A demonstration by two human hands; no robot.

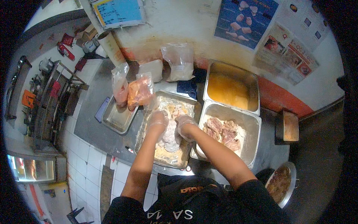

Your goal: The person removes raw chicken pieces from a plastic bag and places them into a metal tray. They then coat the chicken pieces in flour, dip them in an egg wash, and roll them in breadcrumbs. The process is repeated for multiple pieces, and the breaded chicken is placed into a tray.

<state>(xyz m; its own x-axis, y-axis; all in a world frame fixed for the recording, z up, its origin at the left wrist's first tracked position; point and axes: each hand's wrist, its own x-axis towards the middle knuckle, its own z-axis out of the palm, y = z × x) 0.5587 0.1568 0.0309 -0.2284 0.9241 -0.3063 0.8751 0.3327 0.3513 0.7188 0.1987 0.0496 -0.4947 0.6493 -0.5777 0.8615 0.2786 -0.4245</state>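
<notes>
Both my hands wear clear plastic gloves and are over a metal tray (pixel 183 155) of flour or breading. My left hand (pixel 158 121) is at the left side of a thick, flour-coated piece of meat (pixel 170 137), probably chicken. On its right side, my right hand (pixel 186 124) bends inward against the piece. Glove and flour blur the fingertips, so I cannot tell how firmly either hand grips. More coated bits (pixel 177 112) lie just beyond the hands. To the right, a deep steel pan (pixel 250 140) holds raw meat pieces (pixel 222 131) on white flour.
Behind that pan stands another with orange-brown liquid (pixel 228 89). A smaller tray (pixel 119 121) at left holds bagged orange-red food (pixel 141 89), beside a phone (pixel 102 109). Bags of pale powder (pixel 179 64) and a dark cloth (pixel 187 88) line the wall. A round pan (pixel 281 184) sits lower right.
</notes>
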